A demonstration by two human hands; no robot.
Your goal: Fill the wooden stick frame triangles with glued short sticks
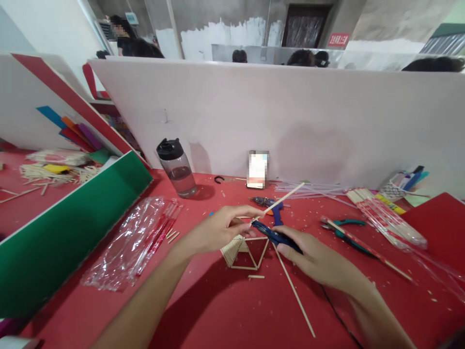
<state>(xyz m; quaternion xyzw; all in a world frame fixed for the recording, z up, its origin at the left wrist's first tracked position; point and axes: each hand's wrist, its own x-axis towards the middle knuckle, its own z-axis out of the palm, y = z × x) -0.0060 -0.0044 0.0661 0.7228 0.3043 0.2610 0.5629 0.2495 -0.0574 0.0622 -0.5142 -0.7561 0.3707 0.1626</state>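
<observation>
My left hand [228, 225] pinches a thin wooden stick [285, 198] that slants up to the right. In my closed right hand [308, 254] is a dark blue tool [274, 234] resembling cutting pliers. Its head is at the stick's lower end, beside my left fingertips; whether the jaws touch the wood I cannot tell. Below the hands stands a small frame of glued sticks [244, 267], one side covered with slats. A long loose stick [296, 291] and a short stick piece [256, 277] lie near it. Behind my hands rests a blue glue gun [278, 214].
A water bottle [178, 169] and a phone [257, 169] stand by the white partition [232, 116]. On the right lie green-handled pliers [348, 235] and packed sticks [387, 220]. Left are plastic wrappers [123, 242] and a green board [72, 232]. A dark cord [339, 315] runs toward the front.
</observation>
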